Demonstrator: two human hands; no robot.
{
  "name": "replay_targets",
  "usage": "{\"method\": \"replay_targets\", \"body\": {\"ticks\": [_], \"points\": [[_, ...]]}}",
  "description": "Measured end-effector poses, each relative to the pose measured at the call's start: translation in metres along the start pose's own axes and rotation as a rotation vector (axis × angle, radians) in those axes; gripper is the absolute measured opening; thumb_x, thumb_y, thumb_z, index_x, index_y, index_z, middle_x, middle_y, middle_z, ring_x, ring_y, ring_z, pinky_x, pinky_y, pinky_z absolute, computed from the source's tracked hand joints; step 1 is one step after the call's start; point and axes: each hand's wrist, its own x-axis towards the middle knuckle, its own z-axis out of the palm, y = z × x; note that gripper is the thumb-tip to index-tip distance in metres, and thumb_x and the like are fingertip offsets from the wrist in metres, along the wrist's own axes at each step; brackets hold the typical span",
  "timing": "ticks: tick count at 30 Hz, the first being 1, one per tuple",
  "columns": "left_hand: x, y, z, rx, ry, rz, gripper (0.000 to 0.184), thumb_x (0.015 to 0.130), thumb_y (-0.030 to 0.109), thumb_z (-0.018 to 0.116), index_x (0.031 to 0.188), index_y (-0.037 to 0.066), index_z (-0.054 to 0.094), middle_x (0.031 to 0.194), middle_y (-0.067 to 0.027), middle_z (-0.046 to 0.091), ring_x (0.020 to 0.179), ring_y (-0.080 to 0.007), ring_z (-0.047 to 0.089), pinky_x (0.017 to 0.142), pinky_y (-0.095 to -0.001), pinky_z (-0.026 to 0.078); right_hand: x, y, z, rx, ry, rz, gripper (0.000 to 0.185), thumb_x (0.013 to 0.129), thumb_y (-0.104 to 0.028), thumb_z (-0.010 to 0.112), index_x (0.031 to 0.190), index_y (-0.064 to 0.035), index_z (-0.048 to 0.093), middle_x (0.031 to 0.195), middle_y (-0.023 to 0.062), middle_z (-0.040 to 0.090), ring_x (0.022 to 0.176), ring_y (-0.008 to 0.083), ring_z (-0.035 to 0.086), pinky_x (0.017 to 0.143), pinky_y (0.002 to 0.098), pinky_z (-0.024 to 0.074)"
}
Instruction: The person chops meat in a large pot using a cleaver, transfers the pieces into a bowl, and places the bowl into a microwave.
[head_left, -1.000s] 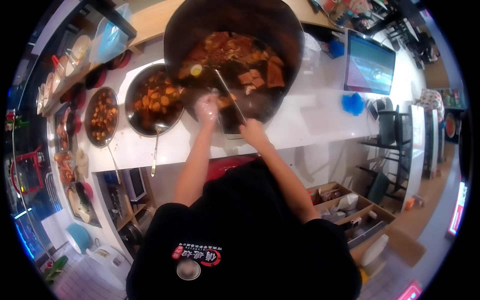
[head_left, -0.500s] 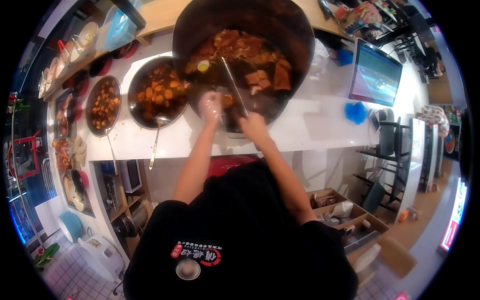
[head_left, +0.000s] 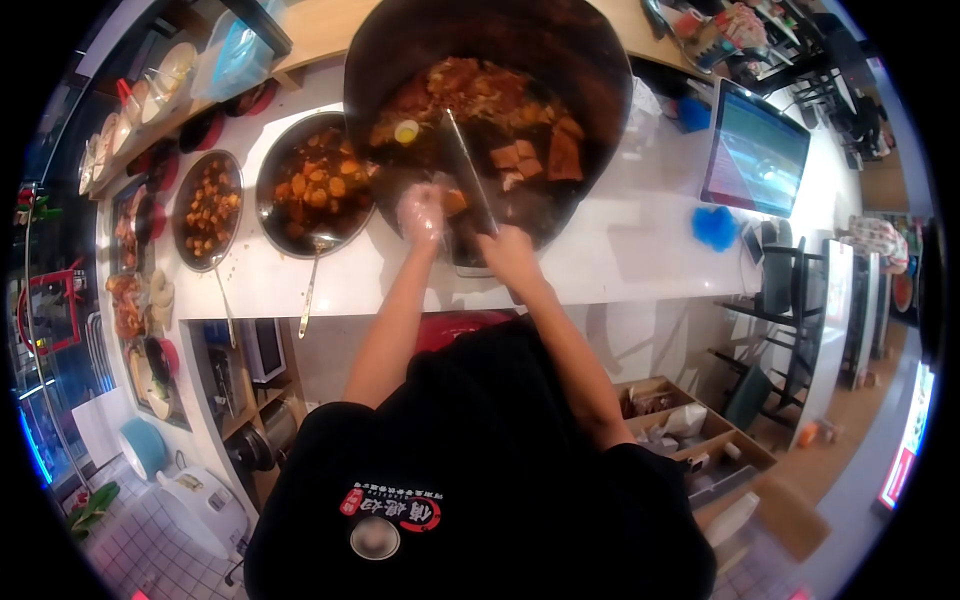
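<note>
My right fingers grip the knife low | blade points to 11 o'clock across the pot | my gloved left fingers curl beside brown food, hold unclear | likely stiff, perhaps greasy; best held by handle

I saw thin, crinkled, shiny plastic over the left hand, while the long tool looked like smooth metal. From where I sat, the tabletop seemed glossy, the spoon handle polished metal, and the big pot dull inside. The shirt was matt cloth, the ledge smooth wood, the screen glossy.
</note>
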Motion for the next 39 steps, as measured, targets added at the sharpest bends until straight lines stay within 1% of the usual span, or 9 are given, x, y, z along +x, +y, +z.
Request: {"method": "replay_targets", "body": {"ticks": [3,6,9,11,20,28,31,34,39], "points": [[-0.001,-0.028,0.011,0.035,0.066,0.093,0.012,0.086,0.013,0.066,0.083,0.002,0.068,0.086,-0.0156,0.069,0.079,-0.0288,0.066,0.073,-0.0390,0.052,-0.011,-0.022,-0.014,0.001,0.033,-0.034,0.027,0.087,-0.017,0.060,0.084,0.0099,0.062,0.075,0.0294,0.064,0.081,0.0458,0.065,0.073,0.0478,0.0504],[0.008,-0.057,0.025,-0.490,0.096,-0.126,0.031,0.090,0.030,0.065,0.081,0.001,0.069,0.076,-0.0187,0.068,0.066,-0.0294,0.066,0.063,-0.0377,0.052,-0.021,-0.052,-0.032,0.085,0.031,-0.036,0.027,0.087,-0.018,0.061,0.088,0.0095,0.062,0.078,0.0300,0.064,0.082,0.0464,0.064,0.072,0.0479,0.0498],[0.001,-0.056,0.019,-0.184,0.124,0.360,0.030,0.092,0.029,0.065,0.084,0.000,0.069,0.069,-0.0101,0.065,0.060,-0.0169,0.064,0.058,-0.0324,0.052,-0.013,-0.025,-0.010,0.092,0.038,-0.024,0.027,0.086,-0.017,0.061,0.089,0.0094,0.063,0.080,0.0308,0.064,0.084,0.0475,0.064,0.075,0.0493,0.0502],[-0.018,0.003,-0.016,-0.487,-0.094,-0.249,0.023,0.090,0.023,0.070,0.084,0.001,0.067,0.079,-0.0082,0.066,0.070,-0.0166,0.064,0.059,-0.0328,0.052,0.009,0.042,0.043,-0.140,-0.039,0.047,0.026,0.085,-0.017,0.062,0.089,0.0089,0.064,0.082,0.0313,0.064,0.086,0.0483,0.063,0.079,0.0507,0.0505],[-0.015,-0.019,-0.002,0.217,-0.020,0.210,0.015,0.079,0.015,0.070,0.080,0.001,0.068,0.072,-0.0180,0.063,0.068,-0.0252,0.065,0.063,-0.0405,0.049,0.002,0.026,0.051,-0.153,0.026,0.022,0.024,0.085,-0.015,0.061,0.086,0.0082,0.064,0.085,0.0326,0.064,0.090,0.0498,0.062,0.082,0.0530,0.0499],[0.035,-0.060,0.012,-0.095,0.024,0.182,0.025,0.087,0.024,0.065,0.097,0.003,0.074,0.088,-0.0155,0.070,0.080,-0.0290,0.067,0.072,-0.0380,0.050,-0.004,0.026,0.024,-0.114,-0.009,-0.048,0.026,0.087,-0.018,0.062,0.087,0.0074,0.063,0.084,0.0310,0.064,0.086,0.0490,0.061,0.078,0.0526,0.0490],[0.064,-0.045,-0.003,-0.343,-0.044,-0.076,0.024,0.091,0.022,0.061,0.085,0.001,0.071,0.081,-0.0071,0.067,0.068,-0.0162,0.060,0.063,-0.0297,0.047,-0.019,0.012,0.004,-0.046,0.021,-0.048,0.027,0.086,-0.020,0.063,0.087,0.0075,0.063,0.083,0.0304,0.064,0.085,0.0487,0.061,0.077,0.0515,0.0489],[0.035,0.068,-0.064,-0.668,-0.314,-0.327,0.021,0.091,0.020,0.059,0.083,0.003,0.069,0.079,-0.0071,0.067,0.065,-0.0167,0.059,0.061,-0.0294,0.046,-0.024,0.009,-0.006,-0.012,0.040,-0.013,0.028,0.086,-0.020,0.063,0.087,0.0076,0.063,0.083,0.0299,0.064,0.086,0.0482,0.062,0.076,0.0506,0.0490],[0.036,0.029,-0.044,-0.729,-0.377,-0.377,0.022,0.091,0.020,0.055,0.088,0.002,0.065,0.091,-0.0105,0.067,0.081,-0.0198,0.065,0.070,-0.0343,0.052,-0.018,0.010,-0.002,0.020,0.014,-0.018,0.029,0.086,-0.021,0.063,0.087,0.0081,0.063,0.083,0.0301,0.065,0.086,0.0479,0.062,0.076,0.0502,0.0495]]}}
